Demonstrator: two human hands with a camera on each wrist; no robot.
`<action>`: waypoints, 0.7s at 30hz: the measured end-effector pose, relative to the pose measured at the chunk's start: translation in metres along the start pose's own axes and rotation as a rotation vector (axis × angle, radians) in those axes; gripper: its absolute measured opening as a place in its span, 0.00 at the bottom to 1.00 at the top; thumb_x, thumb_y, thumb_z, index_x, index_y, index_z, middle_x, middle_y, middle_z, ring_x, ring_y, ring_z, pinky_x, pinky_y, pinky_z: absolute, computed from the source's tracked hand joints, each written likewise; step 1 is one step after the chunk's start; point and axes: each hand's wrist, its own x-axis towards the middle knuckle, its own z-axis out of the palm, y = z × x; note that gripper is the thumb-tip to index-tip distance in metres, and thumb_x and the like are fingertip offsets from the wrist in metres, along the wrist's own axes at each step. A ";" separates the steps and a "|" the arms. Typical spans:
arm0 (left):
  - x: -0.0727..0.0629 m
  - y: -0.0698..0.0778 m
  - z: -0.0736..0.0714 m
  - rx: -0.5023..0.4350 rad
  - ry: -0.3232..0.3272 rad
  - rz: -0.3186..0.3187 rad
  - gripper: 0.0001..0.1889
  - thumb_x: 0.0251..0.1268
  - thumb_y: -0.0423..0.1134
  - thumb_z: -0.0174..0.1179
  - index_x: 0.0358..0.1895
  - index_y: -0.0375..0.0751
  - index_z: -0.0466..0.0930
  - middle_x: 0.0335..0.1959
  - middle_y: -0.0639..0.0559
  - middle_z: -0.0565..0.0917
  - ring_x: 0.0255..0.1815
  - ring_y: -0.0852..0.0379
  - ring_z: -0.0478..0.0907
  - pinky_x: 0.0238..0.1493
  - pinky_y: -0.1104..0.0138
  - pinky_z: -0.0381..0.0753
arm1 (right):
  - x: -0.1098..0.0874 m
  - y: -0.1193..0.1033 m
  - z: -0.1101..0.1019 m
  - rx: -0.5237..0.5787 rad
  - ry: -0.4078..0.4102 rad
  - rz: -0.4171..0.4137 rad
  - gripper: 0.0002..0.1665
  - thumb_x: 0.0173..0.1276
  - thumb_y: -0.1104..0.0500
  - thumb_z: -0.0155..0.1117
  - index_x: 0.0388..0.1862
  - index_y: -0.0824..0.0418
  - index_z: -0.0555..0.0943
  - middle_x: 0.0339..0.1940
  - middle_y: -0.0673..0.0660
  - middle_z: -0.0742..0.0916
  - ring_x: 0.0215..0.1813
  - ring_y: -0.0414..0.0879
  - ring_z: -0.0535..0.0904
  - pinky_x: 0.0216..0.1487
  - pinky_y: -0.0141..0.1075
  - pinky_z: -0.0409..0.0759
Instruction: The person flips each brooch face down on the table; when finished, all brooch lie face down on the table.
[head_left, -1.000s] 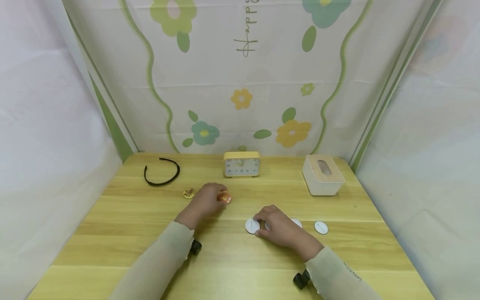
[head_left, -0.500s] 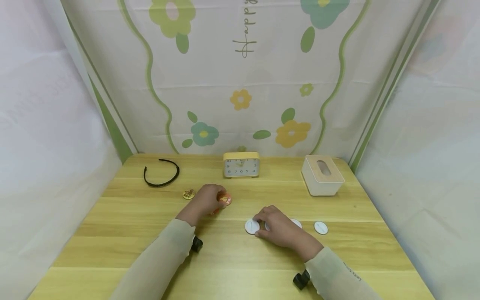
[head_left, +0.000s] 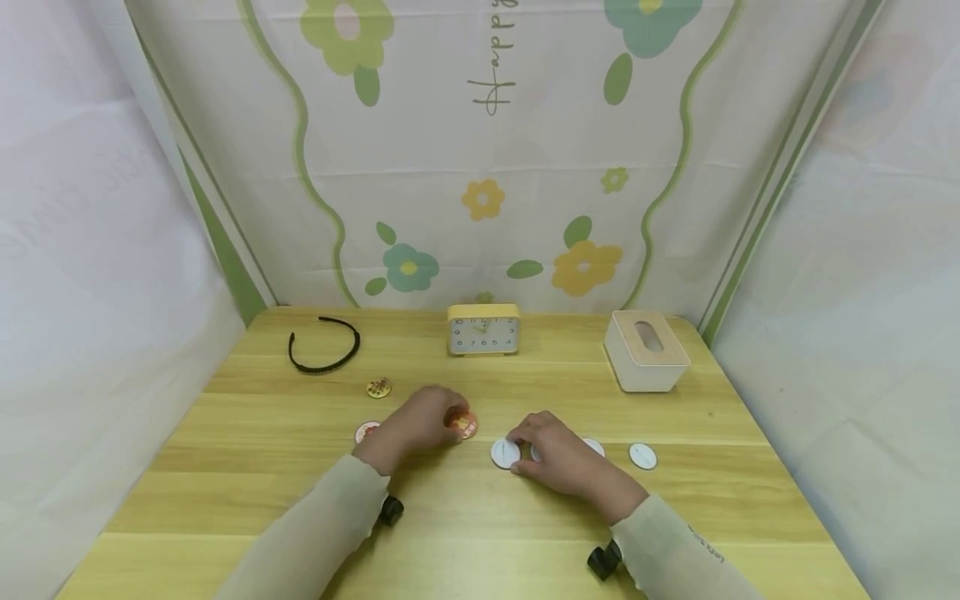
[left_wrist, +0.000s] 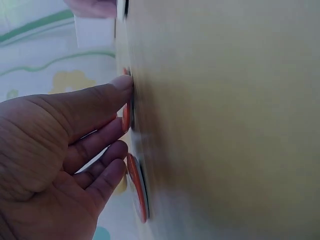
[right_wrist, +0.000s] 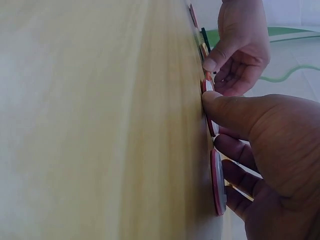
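Note:
My left hand (head_left: 420, 427) pinches a round orange pin badge (head_left: 463, 423) by its edges, low over the table; the left wrist view shows thumb and fingertip on the badge (left_wrist: 126, 117). Close by on the right, my right hand (head_left: 561, 457) grips a badge lying white back up (head_left: 506, 453), its pin line visible. In the right wrist view, thumb and forefinger hold that badge (right_wrist: 211, 120), while another badge (right_wrist: 218, 182) lies under the other fingers. Below my left fingers sits a second orange-rimmed badge (left_wrist: 138, 192). A red and white badge (head_left: 367, 431) peeks out by my left wrist.
More white-backed badges lie to the right, one partly covered (head_left: 593, 447) and one apart (head_left: 642, 456). A gold badge (head_left: 378, 387) and a black headband (head_left: 358, 342) are at left. Behind stand a yellow clock (head_left: 483, 331) and a tissue box (head_left: 647, 354).
My left hand has moved nearer and slightly right with the orange badge, toward the badge under my right hand. The red and white badge has come into view. My right hand stays put.

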 end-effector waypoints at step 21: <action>-0.037 0.004 0.012 0.040 -0.004 0.062 0.17 0.60 0.38 0.81 0.52 0.44 0.91 0.45 0.58 0.90 0.48 0.58 0.81 0.61 0.55 0.82 | 0.000 -0.002 0.001 0.017 0.009 -0.001 0.23 0.71 0.50 0.80 0.61 0.57 0.88 0.55 0.48 0.88 0.63 0.47 0.80 0.67 0.48 0.83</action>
